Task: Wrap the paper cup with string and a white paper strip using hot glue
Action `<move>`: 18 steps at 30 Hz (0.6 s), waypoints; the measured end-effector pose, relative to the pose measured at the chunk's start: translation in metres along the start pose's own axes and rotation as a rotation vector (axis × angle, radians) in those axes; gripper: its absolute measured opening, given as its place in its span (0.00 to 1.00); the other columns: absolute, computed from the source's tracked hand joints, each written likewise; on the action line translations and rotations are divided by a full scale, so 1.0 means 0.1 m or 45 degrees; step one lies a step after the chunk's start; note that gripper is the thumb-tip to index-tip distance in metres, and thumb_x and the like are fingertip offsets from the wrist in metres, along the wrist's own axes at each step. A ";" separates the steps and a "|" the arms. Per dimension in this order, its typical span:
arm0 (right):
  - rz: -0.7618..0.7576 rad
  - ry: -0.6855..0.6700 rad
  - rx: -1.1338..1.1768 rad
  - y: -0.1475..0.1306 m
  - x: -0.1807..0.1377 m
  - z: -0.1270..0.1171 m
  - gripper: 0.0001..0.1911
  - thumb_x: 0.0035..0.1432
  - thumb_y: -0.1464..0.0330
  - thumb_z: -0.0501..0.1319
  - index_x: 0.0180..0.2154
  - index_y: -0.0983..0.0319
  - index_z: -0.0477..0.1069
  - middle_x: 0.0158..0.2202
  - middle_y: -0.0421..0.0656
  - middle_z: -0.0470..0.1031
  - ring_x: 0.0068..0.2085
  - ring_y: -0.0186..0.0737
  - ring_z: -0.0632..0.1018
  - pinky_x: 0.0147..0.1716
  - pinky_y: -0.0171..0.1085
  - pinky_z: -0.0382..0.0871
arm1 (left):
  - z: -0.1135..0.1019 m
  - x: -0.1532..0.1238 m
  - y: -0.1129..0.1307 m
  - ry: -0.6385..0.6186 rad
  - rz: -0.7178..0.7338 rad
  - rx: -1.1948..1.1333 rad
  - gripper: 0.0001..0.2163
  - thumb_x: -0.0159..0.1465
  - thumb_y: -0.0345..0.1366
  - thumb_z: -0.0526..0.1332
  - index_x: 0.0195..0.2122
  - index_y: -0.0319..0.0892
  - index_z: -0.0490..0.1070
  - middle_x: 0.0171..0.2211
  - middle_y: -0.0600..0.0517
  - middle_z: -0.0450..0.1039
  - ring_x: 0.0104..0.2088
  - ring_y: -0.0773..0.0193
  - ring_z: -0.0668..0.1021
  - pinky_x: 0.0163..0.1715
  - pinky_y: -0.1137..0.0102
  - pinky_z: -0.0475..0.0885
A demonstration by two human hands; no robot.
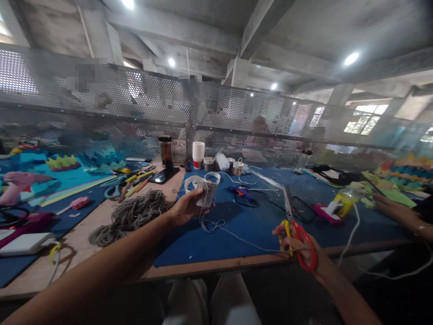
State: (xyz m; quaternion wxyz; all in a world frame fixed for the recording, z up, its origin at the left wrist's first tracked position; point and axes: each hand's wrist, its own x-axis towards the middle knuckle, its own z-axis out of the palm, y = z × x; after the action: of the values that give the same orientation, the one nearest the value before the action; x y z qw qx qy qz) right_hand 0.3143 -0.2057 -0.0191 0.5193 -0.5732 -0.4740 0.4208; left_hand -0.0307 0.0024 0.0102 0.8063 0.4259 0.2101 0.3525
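My left hand (187,207) is closed around a small greyish, see-through piece (206,195) above the blue mat; its exact kind is hard to make out. A thin grey cord (237,237) hangs from it, loops on the mat and runs right to my other hand. In my right hand (301,248), near the table's front edge, are scissors (287,203) with one red and one yellow handle, blades pointing up and apparently close together. White ring-shaped strips (192,183) lie just behind my left hand. Left of it rests a heap of grey cord (138,214).
Behind the hands lie a blue glue gun (241,193), paper cups (198,153), small pots (237,168) and a dark jar (165,151). Pliers (115,187) and a phone (164,175) are at left. Another person's hand (389,203) is at right, near a pink glue gun (326,213).
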 end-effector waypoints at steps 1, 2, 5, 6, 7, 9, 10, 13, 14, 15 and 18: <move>-0.053 -0.004 -0.060 0.00 0.03 0.02 0.23 0.54 0.54 0.65 0.48 0.59 0.70 0.49 0.51 0.74 0.33 0.42 0.77 0.30 0.41 0.71 | -0.01 0.00 0.01 -0.008 0.010 -0.004 0.19 0.63 0.41 0.64 0.53 0.38 0.72 0.43 0.40 0.80 0.39 0.51 0.83 0.32 0.65 0.78; -0.104 0.012 -0.156 0.00 0.06 0.03 0.22 0.56 0.55 0.63 0.49 0.59 0.68 0.51 0.52 0.73 0.35 0.43 0.77 0.32 0.42 0.72 | -0.01 0.00 0.02 -0.022 0.021 -0.010 0.19 0.64 0.41 0.63 0.53 0.38 0.71 0.43 0.40 0.80 0.39 0.51 0.83 0.30 0.66 0.77; -0.258 0.245 -0.596 -0.03 0.11 0.01 0.19 0.59 0.57 0.58 0.50 0.59 0.66 0.48 0.52 0.74 0.40 0.48 0.77 0.40 0.46 0.71 | -0.03 0.01 0.03 -0.058 0.036 -0.008 0.19 0.64 0.42 0.63 0.53 0.38 0.72 0.42 0.41 0.80 0.39 0.52 0.83 0.28 0.68 0.76; -0.323 0.368 -0.751 -0.05 0.12 0.01 0.19 0.59 0.58 0.58 0.49 0.59 0.66 0.48 0.52 0.73 0.42 0.49 0.77 0.43 0.47 0.70 | -0.03 0.02 0.03 -0.061 0.034 -0.003 0.19 0.64 0.42 0.63 0.53 0.38 0.72 0.41 0.41 0.80 0.38 0.52 0.83 0.27 0.68 0.75; -0.385 0.476 -0.877 -0.07 0.13 0.01 0.19 0.58 0.58 0.58 0.49 0.59 0.66 0.48 0.53 0.73 0.43 0.51 0.76 0.45 0.49 0.68 | -0.03 0.02 0.02 -0.061 0.029 0.004 0.18 0.64 0.42 0.63 0.53 0.38 0.72 0.41 0.41 0.80 0.38 0.52 0.83 0.26 0.69 0.74; -0.439 0.543 -0.967 -0.14 0.16 0.05 0.19 0.57 0.58 0.58 0.48 0.59 0.66 0.46 0.52 0.73 0.43 0.50 0.75 0.46 0.49 0.68 | -0.03 0.02 0.01 -0.071 0.019 0.021 0.19 0.64 0.43 0.63 0.52 0.39 0.73 0.40 0.41 0.80 0.37 0.53 0.83 0.25 0.70 0.73; -0.409 0.472 -0.908 -0.18 0.17 0.10 0.19 0.58 0.57 0.58 0.48 0.59 0.66 0.42 0.50 0.73 0.40 0.49 0.75 0.43 0.47 0.69 | -0.03 0.02 0.00 -0.083 0.017 0.032 0.19 0.64 0.44 0.64 0.52 0.38 0.73 0.40 0.41 0.80 0.37 0.53 0.82 0.24 0.71 0.72; -0.179 -0.060 -0.412 -0.33 0.21 0.30 0.19 0.60 0.53 0.57 0.46 0.59 0.66 0.29 0.40 0.69 0.28 0.40 0.72 0.29 0.39 0.69 | -0.03 0.03 -0.02 -0.121 0.017 0.078 0.20 0.64 0.46 0.64 0.51 0.37 0.74 0.40 0.41 0.80 0.35 0.54 0.82 0.22 0.72 0.69; -0.110 -0.251 -0.233 -0.38 0.22 0.39 0.19 0.60 0.52 0.56 0.45 0.60 0.66 0.26 0.37 0.67 0.25 0.38 0.70 0.26 0.37 0.67 | -0.03 0.03 -0.02 -0.128 0.016 0.091 0.21 0.64 0.47 0.63 0.51 0.37 0.74 0.40 0.41 0.80 0.35 0.55 0.82 0.21 0.72 0.68; -0.056 -0.415 -0.100 -0.42 0.23 0.48 0.19 0.60 0.52 0.56 0.43 0.60 0.66 0.24 0.36 0.66 0.23 0.36 0.68 0.24 0.35 0.66 | -0.04 0.03 -0.02 -0.133 0.008 0.098 0.21 0.64 0.48 0.63 0.51 0.36 0.74 0.39 0.41 0.80 0.34 0.55 0.81 0.20 0.73 0.68; 0.087 -0.738 0.043 -0.49 0.25 0.73 0.15 0.61 0.57 0.58 0.42 0.62 0.69 0.24 0.36 0.66 0.23 0.31 0.67 0.24 0.31 0.63 | -0.05 0.02 -0.03 -0.163 -0.035 0.096 0.23 0.64 0.51 0.62 0.51 0.36 0.74 0.38 0.40 0.80 0.32 0.57 0.81 0.20 0.73 0.68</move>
State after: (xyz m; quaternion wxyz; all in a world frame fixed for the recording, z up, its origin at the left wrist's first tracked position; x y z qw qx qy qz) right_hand 0.2425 -0.1658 0.0220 0.3572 -0.4359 -0.5761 0.5921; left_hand -0.0314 0.0055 0.0051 0.8063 0.4748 0.1771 0.3052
